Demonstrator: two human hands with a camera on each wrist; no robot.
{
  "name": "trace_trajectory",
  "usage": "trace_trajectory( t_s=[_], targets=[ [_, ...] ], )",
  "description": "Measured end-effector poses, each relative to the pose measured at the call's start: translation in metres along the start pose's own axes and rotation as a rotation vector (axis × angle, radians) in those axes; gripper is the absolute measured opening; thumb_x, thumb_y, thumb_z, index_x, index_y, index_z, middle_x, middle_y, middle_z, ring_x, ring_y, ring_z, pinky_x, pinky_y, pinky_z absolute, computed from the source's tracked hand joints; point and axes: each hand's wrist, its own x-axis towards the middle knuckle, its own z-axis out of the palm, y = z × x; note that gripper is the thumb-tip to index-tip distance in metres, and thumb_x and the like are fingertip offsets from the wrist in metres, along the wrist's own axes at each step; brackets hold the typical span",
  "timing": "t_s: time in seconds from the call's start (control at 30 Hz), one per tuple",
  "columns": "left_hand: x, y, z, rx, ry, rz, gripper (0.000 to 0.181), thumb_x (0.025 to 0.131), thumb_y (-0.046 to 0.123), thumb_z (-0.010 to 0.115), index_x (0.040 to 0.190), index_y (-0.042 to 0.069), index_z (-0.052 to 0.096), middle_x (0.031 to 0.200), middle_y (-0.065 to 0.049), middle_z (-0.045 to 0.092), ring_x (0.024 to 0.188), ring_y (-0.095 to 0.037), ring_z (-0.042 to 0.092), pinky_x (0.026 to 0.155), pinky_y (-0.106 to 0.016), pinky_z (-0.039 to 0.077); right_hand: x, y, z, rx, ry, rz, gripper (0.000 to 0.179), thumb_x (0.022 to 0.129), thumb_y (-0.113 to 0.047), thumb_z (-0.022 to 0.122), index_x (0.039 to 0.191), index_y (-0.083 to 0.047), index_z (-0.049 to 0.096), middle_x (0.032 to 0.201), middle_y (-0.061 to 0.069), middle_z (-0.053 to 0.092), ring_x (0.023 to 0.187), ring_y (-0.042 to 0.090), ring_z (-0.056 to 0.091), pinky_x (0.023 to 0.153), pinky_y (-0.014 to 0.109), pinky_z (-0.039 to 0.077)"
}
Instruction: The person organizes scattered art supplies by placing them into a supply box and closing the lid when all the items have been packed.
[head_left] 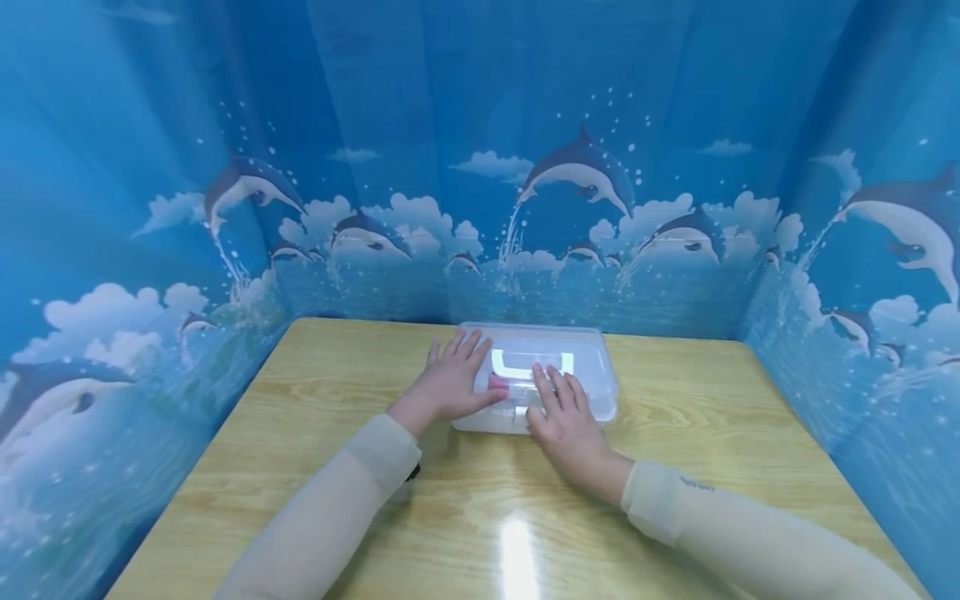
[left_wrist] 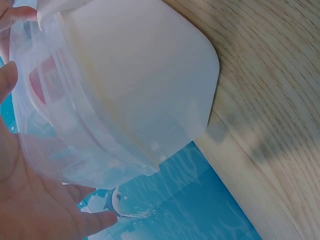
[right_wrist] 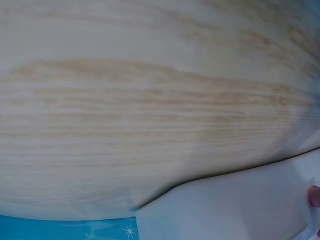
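A clear plastic box [head_left: 581, 346] with a closed lid and a white handle [head_left: 531, 372] lies near the far edge of the table. Through its wall something red [left_wrist: 45, 80] shows inside. My left hand [head_left: 453, 383] rests with spread fingers over the box's left end, the thumb reaching along its front. At the front, my right hand [head_left: 566, 425] lays its extended fingers on the lid, with the thumb beside the white latch [head_left: 521, 414]. In the right wrist view only a fingertip [right_wrist: 314, 196] shows at the box's wall.
The wooden table [head_left: 465, 517] stretches in front of the box and to both sides. A blue curtain [head_left: 480, 283] printed with dolphins hangs close behind the table's far edge and along its sides.
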Motion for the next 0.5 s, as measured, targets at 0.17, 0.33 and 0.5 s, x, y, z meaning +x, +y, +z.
trace_trajectory(
  t_s=[0.17, 0.33, 0.5],
  targets=[
    [-0.0003, -0.0002, 0.0009, -0.012, 0.002, -0.003, 0.093, 0.093, 0.071, 0.046, 0.162, 0.015, 0.018, 0.168, -0.009, 0.007, 0.153, -0.033, 0.0, 0.117, -0.066, 0.0, 0.0, -0.0006, -0.0004, -0.009, -0.017, 0.005, 0.027, 0.097, -0.03, 0.047, 0.092, -0.005, 0.055, 0.152, 0.035, 0.032, 0.136, 0.055, 0.036, 0.111, 0.065, 0.03],
    [0.0009, -0.0009, 0.0034, 0.005, -0.005, -0.015, 0.094, 0.093, 0.073, 0.044, 0.162, 0.016, 0.016, 0.168, -0.007, 0.005, 0.154, -0.031, -0.002, 0.117, -0.066, 0.002, -0.0003, -0.0013, -0.001, -0.019, -0.031, 0.013, 0.023, 0.094, -0.029, 0.056, 0.093, -0.006, 0.056, 0.153, 0.035, 0.031, 0.137, 0.056, 0.034, 0.112, 0.066, 0.028],
    [0.0015, -0.0022, 0.0048, 0.0, -0.002, -0.022, 0.094, 0.093, 0.073, 0.046, 0.162, 0.017, 0.016, 0.168, -0.007, 0.005, 0.154, -0.031, -0.003, 0.117, -0.065, 0.0, 0.0004, -0.0028, -0.0037, -0.017, -0.044, 0.02, 0.026, 0.09, -0.027, 0.069, 0.093, -0.005, 0.055, 0.154, 0.035, 0.03, 0.138, 0.056, 0.032, 0.113, 0.066, 0.026]
  ],
)
